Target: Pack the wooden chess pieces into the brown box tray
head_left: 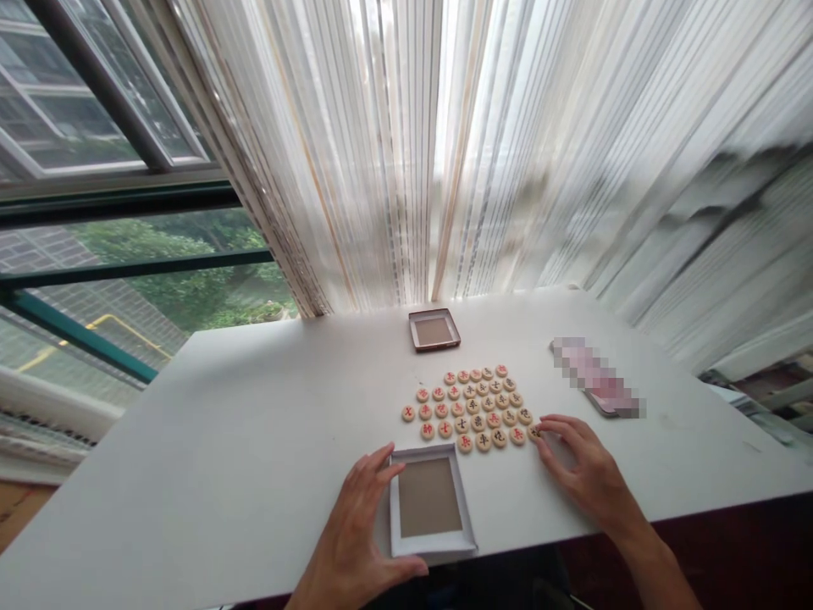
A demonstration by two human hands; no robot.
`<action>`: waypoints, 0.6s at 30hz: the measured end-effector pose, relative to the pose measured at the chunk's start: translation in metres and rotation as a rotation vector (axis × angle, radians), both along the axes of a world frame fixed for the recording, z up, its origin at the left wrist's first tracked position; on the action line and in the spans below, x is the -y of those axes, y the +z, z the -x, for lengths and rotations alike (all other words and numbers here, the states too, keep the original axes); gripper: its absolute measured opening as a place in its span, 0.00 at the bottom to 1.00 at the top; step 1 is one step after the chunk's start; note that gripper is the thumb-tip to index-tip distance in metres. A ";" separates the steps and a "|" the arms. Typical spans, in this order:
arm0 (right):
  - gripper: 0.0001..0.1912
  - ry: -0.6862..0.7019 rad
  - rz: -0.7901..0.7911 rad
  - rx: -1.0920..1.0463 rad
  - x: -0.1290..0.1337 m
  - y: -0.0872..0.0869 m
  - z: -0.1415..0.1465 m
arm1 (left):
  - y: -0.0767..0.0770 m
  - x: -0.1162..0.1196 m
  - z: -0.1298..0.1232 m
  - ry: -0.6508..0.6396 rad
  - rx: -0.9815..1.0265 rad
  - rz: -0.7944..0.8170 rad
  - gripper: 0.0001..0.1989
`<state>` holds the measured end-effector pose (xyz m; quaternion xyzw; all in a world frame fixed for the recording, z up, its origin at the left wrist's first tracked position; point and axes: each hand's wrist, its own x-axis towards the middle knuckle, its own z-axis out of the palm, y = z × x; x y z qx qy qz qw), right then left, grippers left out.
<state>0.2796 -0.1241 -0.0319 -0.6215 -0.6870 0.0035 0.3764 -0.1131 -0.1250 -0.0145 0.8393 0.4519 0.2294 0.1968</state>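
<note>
My left hand [359, 517] grips a shallow white cardboard box [467, 508] with a brown bottom; its fingers are at the far left corner and its thumb is by the near edge. Nothing lies in the box. Just beyond it, round wooden Chinese chess pieces [473, 407] with red or black characters lie flat in several rows. My right hand [577, 466] has its thumb and fingertips around the chess piece [534, 432] at the right end of the nearest row. The fingertips partly cover that piece.
A second shallow box part [434, 330], with a dark rim, sits at the back of the white table [267, 440]. On the right lies a phone-like item [597, 377], blurred by pixels. String curtains [406, 152] hang behind the table, and a window [127, 254] is on the left.
</note>
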 end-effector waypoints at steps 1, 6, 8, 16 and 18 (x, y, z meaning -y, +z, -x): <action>0.10 -0.003 -0.001 0.012 0.000 0.000 0.001 | 0.000 -0.001 -0.001 0.000 0.001 -0.010 0.51; 0.10 0.005 0.001 0.044 -0.001 0.002 0.001 | -0.003 -0.002 -0.002 -0.004 -0.008 -0.046 0.52; 0.10 0.011 0.007 0.045 -0.002 0.002 0.001 | -0.004 -0.002 -0.002 -0.002 -0.008 -0.055 0.52; 0.09 0.018 0.017 0.028 -0.002 0.005 0.004 | -0.004 -0.002 -0.003 0.014 -0.007 -0.065 0.50; 0.09 0.021 0.013 0.015 -0.002 0.005 0.003 | -0.004 -0.003 -0.003 0.010 -0.007 -0.065 0.50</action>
